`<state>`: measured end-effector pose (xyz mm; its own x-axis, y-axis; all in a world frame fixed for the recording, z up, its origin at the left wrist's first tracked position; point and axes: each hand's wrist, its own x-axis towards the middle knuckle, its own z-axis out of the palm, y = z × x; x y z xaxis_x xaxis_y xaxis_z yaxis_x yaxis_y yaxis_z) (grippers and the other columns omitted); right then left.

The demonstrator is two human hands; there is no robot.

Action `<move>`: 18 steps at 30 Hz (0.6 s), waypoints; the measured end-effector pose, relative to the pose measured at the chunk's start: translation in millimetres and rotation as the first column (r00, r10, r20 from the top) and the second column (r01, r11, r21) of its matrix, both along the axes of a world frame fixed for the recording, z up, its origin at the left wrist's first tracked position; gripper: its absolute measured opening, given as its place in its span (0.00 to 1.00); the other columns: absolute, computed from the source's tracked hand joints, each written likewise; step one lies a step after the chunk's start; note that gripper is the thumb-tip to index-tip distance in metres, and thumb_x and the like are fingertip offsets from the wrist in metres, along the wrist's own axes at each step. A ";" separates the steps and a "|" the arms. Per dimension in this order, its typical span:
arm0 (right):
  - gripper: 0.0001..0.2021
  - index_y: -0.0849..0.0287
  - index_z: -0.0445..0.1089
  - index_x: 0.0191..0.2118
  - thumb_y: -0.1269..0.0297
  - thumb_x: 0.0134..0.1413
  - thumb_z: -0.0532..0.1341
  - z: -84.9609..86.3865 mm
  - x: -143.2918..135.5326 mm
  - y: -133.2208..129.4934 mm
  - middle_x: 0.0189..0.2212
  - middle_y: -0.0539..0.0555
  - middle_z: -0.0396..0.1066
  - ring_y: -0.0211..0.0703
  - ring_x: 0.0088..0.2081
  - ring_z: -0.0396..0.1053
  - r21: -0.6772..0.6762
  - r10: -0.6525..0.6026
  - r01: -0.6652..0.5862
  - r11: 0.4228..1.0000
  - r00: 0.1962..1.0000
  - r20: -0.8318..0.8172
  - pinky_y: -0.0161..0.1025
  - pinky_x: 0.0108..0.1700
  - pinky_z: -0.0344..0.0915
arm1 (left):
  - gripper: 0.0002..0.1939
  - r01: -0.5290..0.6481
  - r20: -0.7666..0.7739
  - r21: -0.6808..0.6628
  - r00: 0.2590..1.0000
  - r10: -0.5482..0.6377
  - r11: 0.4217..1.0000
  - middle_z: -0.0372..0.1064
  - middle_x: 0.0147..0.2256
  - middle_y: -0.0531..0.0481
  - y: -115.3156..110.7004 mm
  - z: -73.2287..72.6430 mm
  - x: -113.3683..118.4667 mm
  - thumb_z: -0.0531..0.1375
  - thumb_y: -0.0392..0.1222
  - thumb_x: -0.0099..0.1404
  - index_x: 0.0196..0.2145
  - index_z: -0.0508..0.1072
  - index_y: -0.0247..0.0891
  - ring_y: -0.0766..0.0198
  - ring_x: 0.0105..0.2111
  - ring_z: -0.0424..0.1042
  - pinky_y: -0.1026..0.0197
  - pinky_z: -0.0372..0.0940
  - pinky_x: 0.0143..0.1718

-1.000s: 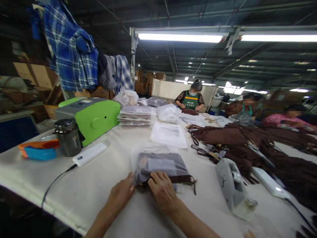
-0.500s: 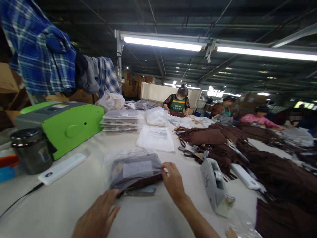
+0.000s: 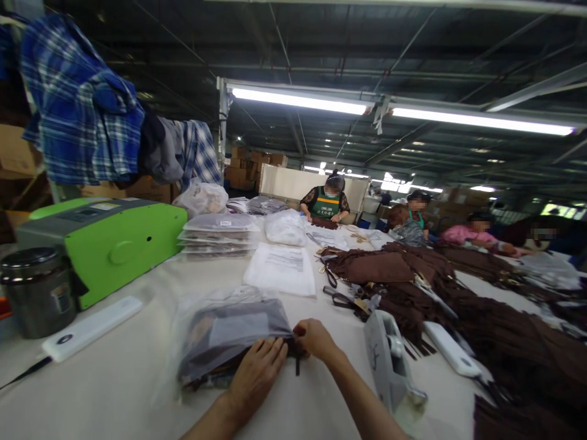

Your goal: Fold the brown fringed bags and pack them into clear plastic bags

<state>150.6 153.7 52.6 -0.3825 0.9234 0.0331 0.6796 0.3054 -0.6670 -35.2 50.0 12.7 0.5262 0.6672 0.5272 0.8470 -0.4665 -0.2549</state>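
Observation:
A frosted plastic bag [image 3: 229, 311] with a dark brown item and a white sheet inside lies flat on the table in front of me. My left hand [image 3: 259, 370] rests on its near edge, fingers stretched out and laid flat. At the bag's right corner, my right hand [image 3: 316, 339] is closed in a pinch, apparently on the bag's edge. A thin dark strip [image 3: 298, 366] pokes out between the two hands. My left hand covers part of the bag's front side.
A tape dispenser [image 3: 385, 360] stands to the right, beside brown fringed bags [image 3: 380, 267] and a white handheld device [image 3: 452, 348]. Leftward are a green machine [image 3: 128, 250], a dark jar [image 3: 36, 293] and stacked packages [image 3: 220, 235]. A co-worker [image 3: 328, 201] sits across the table.
My left hand has moved right, from the bag's left front corner onto its near edge close to my right hand. A grey object under the bag's front is no longer visible.

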 end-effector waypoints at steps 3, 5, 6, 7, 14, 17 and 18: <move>0.05 0.57 0.75 0.25 0.72 0.39 0.62 -1.7 -2.8 0.7 0.22 0.49 0.74 0.42 0.29 0.71 -0.030 0.019 -0.021 0.999 0.998 -0.061 0.34 0.33 0.62 | 0.19 -0.018 0.014 0.004 1.000 0.018 1.000 0.69 0.55 0.43 8.1 1.9 2.7 0.51 0.31 0.69 0.56 0.67 0.38 0.56 0.54 0.67 0.52 0.60 0.55; 0.02 0.59 0.71 0.24 0.70 0.42 0.61 -4.1 -5.9 -3.1 0.22 0.49 0.72 0.41 0.30 0.69 -0.048 0.000 -0.007 0.999 0.990 -0.138 0.34 0.33 0.62 | 0.17 -0.043 0.031 0.000 0.999 0.043 0.999 0.70 0.53 0.43 12.6 2.6 6.0 0.52 0.31 0.69 0.54 0.68 0.37 0.54 0.53 0.68 0.51 0.60 0.55; 0.02 0.59 0.69 0.24 0.69 0.43 0.61 -5.2 -7.3 -6.1 0.23 0.49 0.71 0.40 0.30 0.69 -0.065 -0.013 0.001 0.998 0.983 -0.185 0.34 0.34 0.63 | 0.17 -0.057 0.040 -0.005 0.998 0.058 0.998 0.71 0.51 0.42 14.2 3.4 7.5 0.52 0.31 0.68 0.53 0.69 0.36 0.54 0.51 0.69 0.51 0.60 0.53; 0.03 0.59 0.67 0.24 0.67 0.45 0.61 -6.1 -8.3 -9.8 0.23 0.49 0.70 0.40 0.30 0.68 -0.090 -0.025 0.004 0.996 0.972 -0.235 0.35 0.33 0.63 | 0.16 -0.072 0.050 -0.014 0.996 0.073 0.997 0.72 0.49 0.42 15.2 4.9 8.6 0.53 0.31 0.68 0.52 0.69 0.35 0.54 0.49 0.70 0.51 0.62 0.51; 0.17 0.56 0.57 0.31 0.45 0.50 0.55 -2.2 -3.7 -39.5 0.26 0.50 0.68 0.43 0.27 0.72 -0.345 -0.139 -0.061 0.937 0.839 -0.526 0.36 0.23 0.66 | 0.18 -0.130 0.117 -0.090 0.983 0.140 0.987 0.72 0.43 0.46 14.0 27.0 -0.4 0.54 0.30 0.67 0.54 0.67 0.39 0.56 0.41 0.72 0.53 0.67 0.44; 0.20 0.56 0.57 0.29 0.43 0.48 0.58 1.5 -2.5 -52.2 0.26 0.49 0.66 0.43 0.28 0.72 -0.328 -0.167 -0.045 0.944 0.790 -0.590 0.32 0.21 0.63 | 0.20 -0.179 0.166 -0.110 0.966 0.196 0.978 0.70 0.51 0.43 15.5 26.8 -2.7 0.52 0.29 0.67 0.55 0.66 0.40 0.53 0.46 0.71 0.50 0.66 0.48; 0.20 0.56 0.57 0.29 0.43 0.47 0.59 2.2 -3.1 -57.5 0.24 0.49 0.66 0.43 0.28 0.72 -0.316 -0.166 -0.044 0.948 0.778 -0.606 0.32 0.21 0.63 | 0.20 -0.190 0.183 -0.121 0.960 0.210 0.974 0.68 0.53 0.42 16.8 24.4 -2.1 0.51 0.29 0.67 0.55 0.67 0.39 0.52 0.48 0.70 0.49 0.66 0.49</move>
